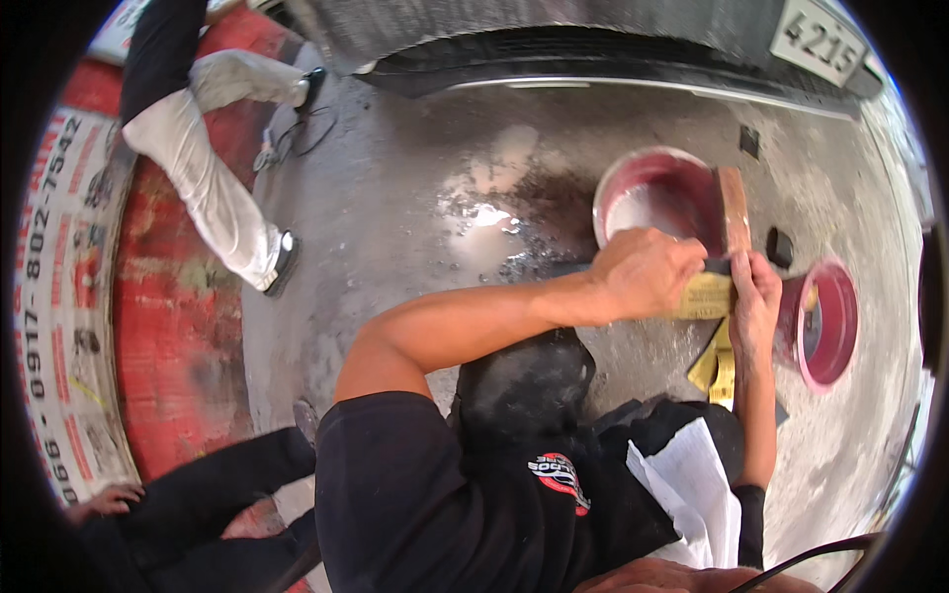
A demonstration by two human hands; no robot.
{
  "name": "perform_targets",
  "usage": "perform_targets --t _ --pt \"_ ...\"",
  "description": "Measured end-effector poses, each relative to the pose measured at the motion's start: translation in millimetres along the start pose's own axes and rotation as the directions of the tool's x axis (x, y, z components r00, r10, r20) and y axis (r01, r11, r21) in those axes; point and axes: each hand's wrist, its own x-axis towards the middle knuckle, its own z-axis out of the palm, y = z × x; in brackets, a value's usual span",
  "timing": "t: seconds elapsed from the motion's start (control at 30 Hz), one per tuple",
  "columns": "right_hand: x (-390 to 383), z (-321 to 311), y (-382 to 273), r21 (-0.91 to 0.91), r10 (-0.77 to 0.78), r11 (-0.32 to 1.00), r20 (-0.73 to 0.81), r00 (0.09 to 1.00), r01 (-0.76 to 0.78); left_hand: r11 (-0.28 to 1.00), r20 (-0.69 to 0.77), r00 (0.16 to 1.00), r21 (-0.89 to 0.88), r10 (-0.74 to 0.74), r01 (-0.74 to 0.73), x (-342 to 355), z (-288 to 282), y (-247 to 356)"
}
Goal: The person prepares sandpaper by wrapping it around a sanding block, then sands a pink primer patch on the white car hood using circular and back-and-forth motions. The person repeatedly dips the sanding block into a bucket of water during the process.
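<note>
My left hand (pixel 647 274) is closed, its curled fingers gripping the left end of a yellow-backed sandpaper strip (pixel 704 297). My right hand (pixel 756 296) pinches the strip's other end. A brown wooden block (pixel 733 210) rises from my right fingertips, beside the rim of a maroon bucket (pixel 670 158). Whether the fingers also clamp the block's lower end is partly hidden. Pale, cloudy liquid shows inside that bucket, just beyond my left hand. More yellow-backed sandpaper (pixel 723 376) lies on the floor by my right forearm.
A smaller pink-red bucket (pixel 828 326) sits tilted in view right of my right hand. Small dark pieces (pixel 780 247) lie nearby. A car bumper (pixel 593 61) spans the far side. Wet puddles (pixel 486 237) mark the concrete. Other people's legs (pixel 203 183) are at left.
</note>
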Motion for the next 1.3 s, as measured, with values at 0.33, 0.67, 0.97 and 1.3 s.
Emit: perform_targets --t 0.33,0.67,0.97,1.3 --pt "-1.2 -19.3 -10.5 -0.099 -0.035 0.995 -0.073 0.997 0.027 0.963 0.355 0.905 -0.045 -0.232 0.265 6.5 -38.1 -18.7" --pt "-5.7 -14.7 -32.4 -0.699 -0.456 0.568 0.172 0.873 0.435 0.991 0.336 0.933 0.081 -0.131 0.110 -7.1 -28.5 -22.3" --pt "-13.8 9.5 -37.3 -0.664 -0.106 0.602 0.484 0.869 0.443 0.984 0.189 0.982 0.175 -0.025 -0.008 -8.0 -36.8 0.3" --pt "-12.6 4.7 -44.3 -0.571 -0.010 0.792 0.341 0.940 0.215 0.803 0.144 0.897 -0.404 -0.417 0.438 -10.9 -36.1 -20.5"
